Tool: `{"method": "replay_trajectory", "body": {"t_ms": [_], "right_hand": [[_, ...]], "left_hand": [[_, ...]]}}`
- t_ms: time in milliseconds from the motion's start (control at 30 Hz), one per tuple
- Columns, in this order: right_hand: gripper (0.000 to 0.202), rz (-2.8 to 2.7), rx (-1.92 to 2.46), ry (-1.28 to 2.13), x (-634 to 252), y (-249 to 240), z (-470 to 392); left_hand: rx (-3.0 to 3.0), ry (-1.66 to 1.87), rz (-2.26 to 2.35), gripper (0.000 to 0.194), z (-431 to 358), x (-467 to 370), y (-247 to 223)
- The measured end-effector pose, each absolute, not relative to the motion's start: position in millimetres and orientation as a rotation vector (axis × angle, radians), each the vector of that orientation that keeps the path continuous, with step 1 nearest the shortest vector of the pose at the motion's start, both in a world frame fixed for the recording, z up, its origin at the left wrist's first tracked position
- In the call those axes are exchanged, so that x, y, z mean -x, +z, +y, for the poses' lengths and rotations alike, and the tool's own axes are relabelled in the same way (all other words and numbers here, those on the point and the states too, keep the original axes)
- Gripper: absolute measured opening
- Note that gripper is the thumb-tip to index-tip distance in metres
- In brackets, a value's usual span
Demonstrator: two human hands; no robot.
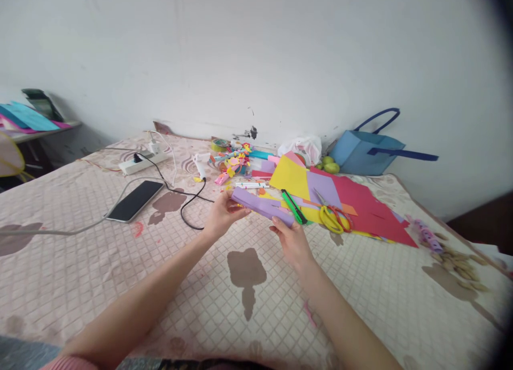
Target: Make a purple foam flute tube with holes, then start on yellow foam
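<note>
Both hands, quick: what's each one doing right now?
Left hand: closed on one end of the purple strip.
Right hand: closed on its other end.

Even, fairly bright light, source unclear; wide-angle bending, dark blurred corners right of the right hand (294, 241); tabletop (192, 306) detail slightly soft.

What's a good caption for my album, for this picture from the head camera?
Two hands hold a purple strip above a patterned tablecloth.
</note>
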State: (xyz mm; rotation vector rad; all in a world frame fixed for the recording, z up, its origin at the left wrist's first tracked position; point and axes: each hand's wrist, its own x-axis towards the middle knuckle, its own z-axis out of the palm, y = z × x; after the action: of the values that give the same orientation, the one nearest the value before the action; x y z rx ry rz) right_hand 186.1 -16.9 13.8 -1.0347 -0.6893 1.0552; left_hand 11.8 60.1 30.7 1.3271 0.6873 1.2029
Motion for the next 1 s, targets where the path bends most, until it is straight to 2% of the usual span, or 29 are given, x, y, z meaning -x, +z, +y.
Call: {"method": "replay_trajectory", "body": {"t_ms": [267, 467, 767, 1000], "right_hand": [[0.015, -0.82, 1.092, 1.024, -193, 11, -17], [0.022, -0.906, 1.096, 1.0, -197, 15, -19], [0.025, -0.958, 1.131, 0.974, -198, 14, -20], [0.021, -0.951, 1.09, 0.97, -202, 22, -19]], "left_hand": [[-1.263, 1.033, 0.605, 0.03, 61, -7, 35], [-1.334, 0.922, 0.62, 0.035, 63, -2, 35], [-1.266, 1.067, 0.782, 0.027, 52, -11, 31], [-1.053, 1.011, 0.778, 0.035, 55, -13, 28]]}}
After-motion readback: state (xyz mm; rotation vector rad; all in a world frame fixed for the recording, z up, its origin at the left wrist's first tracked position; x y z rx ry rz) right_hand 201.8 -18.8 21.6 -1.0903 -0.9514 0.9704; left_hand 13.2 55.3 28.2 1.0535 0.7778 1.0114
